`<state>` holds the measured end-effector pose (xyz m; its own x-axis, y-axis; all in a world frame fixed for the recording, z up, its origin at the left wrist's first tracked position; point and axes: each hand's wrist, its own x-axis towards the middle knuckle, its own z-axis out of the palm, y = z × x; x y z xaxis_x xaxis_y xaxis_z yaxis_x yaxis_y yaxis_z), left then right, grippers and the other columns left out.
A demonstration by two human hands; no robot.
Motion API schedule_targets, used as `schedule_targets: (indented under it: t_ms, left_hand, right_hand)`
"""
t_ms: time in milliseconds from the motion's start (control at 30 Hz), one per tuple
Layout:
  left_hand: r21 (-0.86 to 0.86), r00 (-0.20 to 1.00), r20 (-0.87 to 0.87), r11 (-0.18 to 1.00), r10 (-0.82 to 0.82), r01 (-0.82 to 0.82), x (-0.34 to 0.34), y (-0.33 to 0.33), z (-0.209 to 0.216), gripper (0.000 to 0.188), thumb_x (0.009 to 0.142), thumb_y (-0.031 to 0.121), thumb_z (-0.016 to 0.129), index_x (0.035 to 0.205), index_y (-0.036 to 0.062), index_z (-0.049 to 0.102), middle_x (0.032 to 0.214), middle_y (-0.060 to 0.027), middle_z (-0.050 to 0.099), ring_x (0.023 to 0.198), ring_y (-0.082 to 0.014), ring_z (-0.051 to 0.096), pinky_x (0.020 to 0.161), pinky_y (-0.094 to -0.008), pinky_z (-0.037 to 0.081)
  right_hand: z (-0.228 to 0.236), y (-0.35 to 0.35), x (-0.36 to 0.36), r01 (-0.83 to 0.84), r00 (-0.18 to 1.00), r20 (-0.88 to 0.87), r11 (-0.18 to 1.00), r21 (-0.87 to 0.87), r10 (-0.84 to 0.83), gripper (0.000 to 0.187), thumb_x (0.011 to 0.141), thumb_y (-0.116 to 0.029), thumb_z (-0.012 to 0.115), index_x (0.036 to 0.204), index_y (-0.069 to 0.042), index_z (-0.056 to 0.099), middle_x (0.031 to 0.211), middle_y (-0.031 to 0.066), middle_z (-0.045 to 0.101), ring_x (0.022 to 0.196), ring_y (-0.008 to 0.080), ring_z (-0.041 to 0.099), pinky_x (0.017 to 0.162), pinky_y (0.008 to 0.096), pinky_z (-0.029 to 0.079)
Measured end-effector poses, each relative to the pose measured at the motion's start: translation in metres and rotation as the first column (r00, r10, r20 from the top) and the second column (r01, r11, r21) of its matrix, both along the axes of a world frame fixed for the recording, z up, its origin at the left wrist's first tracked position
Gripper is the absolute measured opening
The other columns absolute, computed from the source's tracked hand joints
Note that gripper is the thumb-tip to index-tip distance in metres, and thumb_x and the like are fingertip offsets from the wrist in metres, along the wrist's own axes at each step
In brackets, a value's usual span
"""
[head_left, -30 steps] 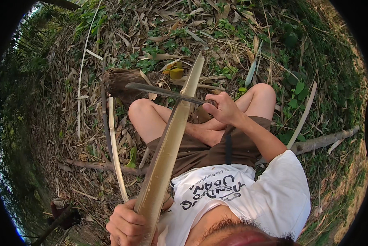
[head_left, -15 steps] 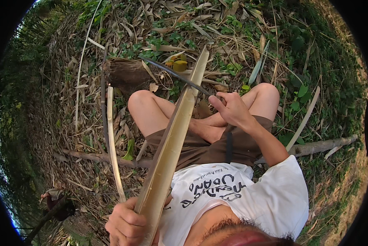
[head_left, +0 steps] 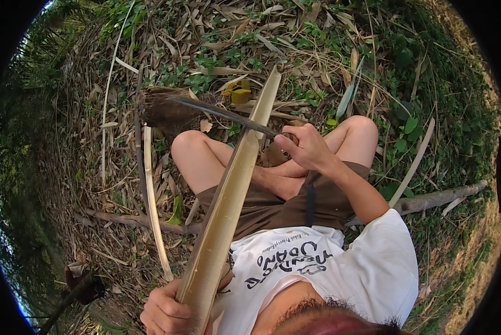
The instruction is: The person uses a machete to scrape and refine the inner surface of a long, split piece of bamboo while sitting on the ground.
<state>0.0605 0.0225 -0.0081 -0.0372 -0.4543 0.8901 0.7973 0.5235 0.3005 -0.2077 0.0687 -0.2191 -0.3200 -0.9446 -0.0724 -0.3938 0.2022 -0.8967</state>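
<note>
Left hand [head_left: 167, 310]: fingers curled round the strip [head_left: 228, 195], which ran forward from them | right hand [head_left: 305, 147]: fingers gripped the knife [head_left: 222, 114], which crossed the strip just left of them

Leafy ground [head_left: 317, 53] carries a log [head_left: 169, 109], branches [head_left: 440, 197] and pale strips [head_left: 152, 195]

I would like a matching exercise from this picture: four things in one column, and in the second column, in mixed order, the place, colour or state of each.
Column one
1. knife
2. split bamboo
3. log
4. shirt

Column two
A. white, with dark print
B. gripped near its lower end by the left hand
C. lying beyond the left knee
D. held in the right hand

Right pairs: 1-D, 2-B, 3-C, 4-A
</note>
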Motion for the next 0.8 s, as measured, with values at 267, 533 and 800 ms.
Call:
schedule_targets:
  t_ms: [267,533,800]
  left_hand:
    - [-0.013,0.999,0.039,1.0,0.012,-0.012,0.002,-0.007,0.007,0.039,0.055,0.001,0.071,0.071,0.0177,0.04,0.056,0.0116,0.036,0.047,0.0,0.036,0.048,-0.0172,0.028]
    - [-0.026,0.999,0.018,0.999,-0.039,0.039,0.001,-0.016,0.006,0.039,0.054,0.003,0.073,0.073,0.0167,0.041,0.055,0.0106,0.035,0.046,0.0001,0.035,0.048,-0.0172,0.027]
    - [-0.023,0.999,0.003,0.999,0.048,-0.048,0.012,-0.016,-0.001,0.041,0.054,0.001,0.074,0.072,0.0169,0.041,0.054,0.0105,0.038,0.045,-0.0009,0.037,0.047,-0.0179,0.031]
  right_hand:
    - [-0.107,-0.038,-0.087,0.224,0.975,-0.103,0.877,0.424,-0.199,0.083,0.091,-0.07,0.044,0.063,0.007,0.05,0.054,0.0145,0.046,0.055,0.0253,0.046,0.059,0.044,0.041]
    - [-0.108,-0.039,-0.087,0.185,0.983,-0.084,0.894,0.407,-0.165,0.086,0.09,-0.072,0.043,0.07,0.009,0.064,0.062,0.0245,0.058,0.065,0.0382,0.061,0.068,0.0475,0.047]
    - [-0.115,-0.056,-0.087,0.144,0.989,-0.098,0.898,0.417,-0.113,0.085,0.088,-0.075,0.043,0.057,0.003,0.042,0.055,0.0101,0.044,0.054,0.0241,0.043,0.057,0.0451,0.037]
